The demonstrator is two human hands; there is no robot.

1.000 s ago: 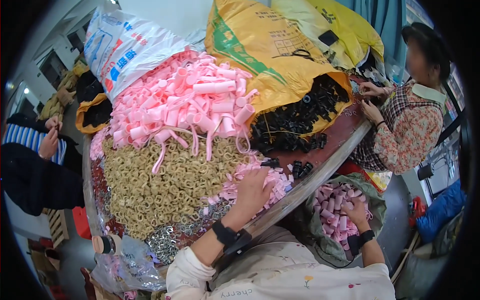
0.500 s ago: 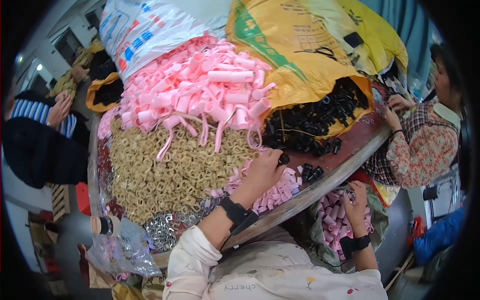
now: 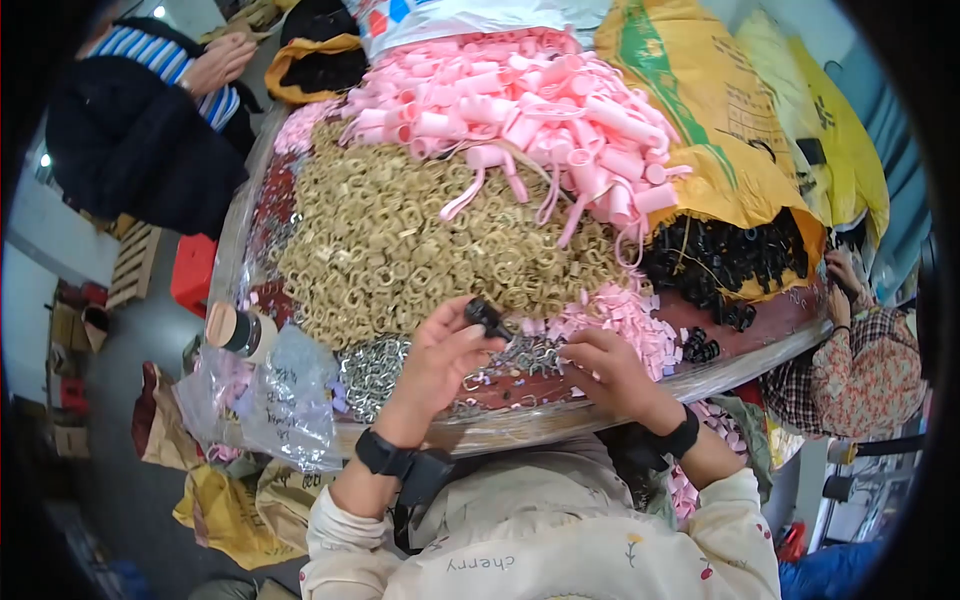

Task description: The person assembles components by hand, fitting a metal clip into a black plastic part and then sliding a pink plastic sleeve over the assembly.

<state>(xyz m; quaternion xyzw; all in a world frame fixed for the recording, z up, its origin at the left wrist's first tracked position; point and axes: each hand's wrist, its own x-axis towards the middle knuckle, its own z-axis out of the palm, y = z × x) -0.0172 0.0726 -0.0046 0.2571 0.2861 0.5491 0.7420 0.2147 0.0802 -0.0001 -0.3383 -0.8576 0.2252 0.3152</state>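
My left hand [image 3: 440, 355] is closed round a small black plastic fitting [image 3: 487, 318], raised over the near part of the table. Palm and fingers face right, with the fitting sticking out past the thumb. To its right, my right hand [image 3: 618, 378] is loosely bent, thumb and fingers apart, with nothing visible in it. Its fingertips are beside the heap of small pink tabs [image 3: 640, 330]. Silver metal hooks [image 3: 375, 372] lie in a pile by the left wrist and between the hands. Behind both hands spreads a broad heap of tan ring-shaped pieces [image 3: 420, 240].
Pink tubes with straps [image 3: 560, 110] spill from a white sack [image 3: 480, 18]. A yellow sack [image 3: 700, 90] holds black fittings [image 3: 735, 255]. Clear plastic bags [image 3: 290, 400] and a lidded jar [image 3: 240, 332] are at the left edge. Other people sit left and right.
My left hand has drawn back from the pink tabs with a black fitting. My right hand has risen from the sack of pink tubes to the table. The view has shifted.
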